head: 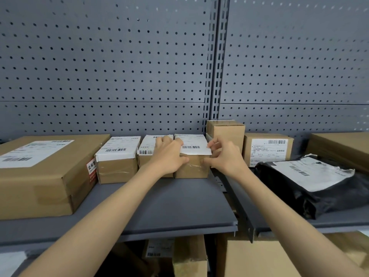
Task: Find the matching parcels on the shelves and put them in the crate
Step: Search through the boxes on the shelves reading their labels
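Three small cardboard parcels with white barcode labels stand in a row on the grey shelf (159,206). My left hand (169,154) lies over the gap between the middle parcel (146,149) and the right parcel (192,166), fingers curled onto the right parcel's left top edge. My right hand (223,154) grips that same parcel at its right side, fingertips on the label's corner. The left parcel (116,160) stands untouched. No crate is in view.
A large flat box (40,176) fills the shelf's left end. Right of the upright divider are a plain box (225,128), a labelled box (267,148), a black poly bag (319,186) and another carton (343,146). More boxes (189,256) sit on the shelf below. Pegboard backs everything.
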The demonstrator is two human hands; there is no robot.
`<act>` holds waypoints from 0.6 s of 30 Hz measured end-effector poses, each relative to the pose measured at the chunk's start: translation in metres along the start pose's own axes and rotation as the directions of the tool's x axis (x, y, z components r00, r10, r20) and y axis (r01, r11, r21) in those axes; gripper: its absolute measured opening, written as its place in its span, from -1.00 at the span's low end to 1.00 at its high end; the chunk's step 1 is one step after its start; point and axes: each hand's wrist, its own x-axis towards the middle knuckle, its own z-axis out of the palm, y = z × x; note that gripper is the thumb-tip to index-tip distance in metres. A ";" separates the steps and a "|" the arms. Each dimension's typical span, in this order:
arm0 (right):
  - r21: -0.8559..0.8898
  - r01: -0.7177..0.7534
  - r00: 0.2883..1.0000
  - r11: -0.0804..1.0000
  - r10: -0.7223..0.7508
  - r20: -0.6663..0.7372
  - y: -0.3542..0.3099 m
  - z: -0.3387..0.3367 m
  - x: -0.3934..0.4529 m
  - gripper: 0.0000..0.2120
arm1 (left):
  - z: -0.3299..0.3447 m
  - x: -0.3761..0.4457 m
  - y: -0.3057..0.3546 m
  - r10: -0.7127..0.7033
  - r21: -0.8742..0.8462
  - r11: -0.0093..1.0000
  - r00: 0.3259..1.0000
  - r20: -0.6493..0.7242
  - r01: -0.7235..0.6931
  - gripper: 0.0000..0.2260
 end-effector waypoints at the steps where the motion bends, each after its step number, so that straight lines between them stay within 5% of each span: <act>1: 0.015 0.001 0.999 1.000 -0.001 -0.043 -0.002 -0.002 0.002 -0.69 | 0.000 0.000 0.001 -0.001 0.005 1.000 1.000 0.004 0.001 -0.51; 5: -0.123 -0.022 0.930 0.992 -0.025 -0.367 -0.008 -0.014 0.016 -0.52 | -0.001 -0.004 0.003 0.008 -0.037 0.999 1.000 0.021 -0.007 -0.42; 11: -0.340 -0.200 0.962 0.919 0.119 -0.245 -0.012 -0.018 0.041 -0.25 | -0.013 -0.010 0.005 0.037 -0.112 0.993 0.998 0.051 -0.031 -0.34; 18: -0.325 -0.264 0.927 0.908 0.146 -0.345 -0.010 -0.008 0.042 -0.28 | -0.022 -0.013 0.006 0.091 -0.259 0.961 0.996 -0.017 -0.093 -0.49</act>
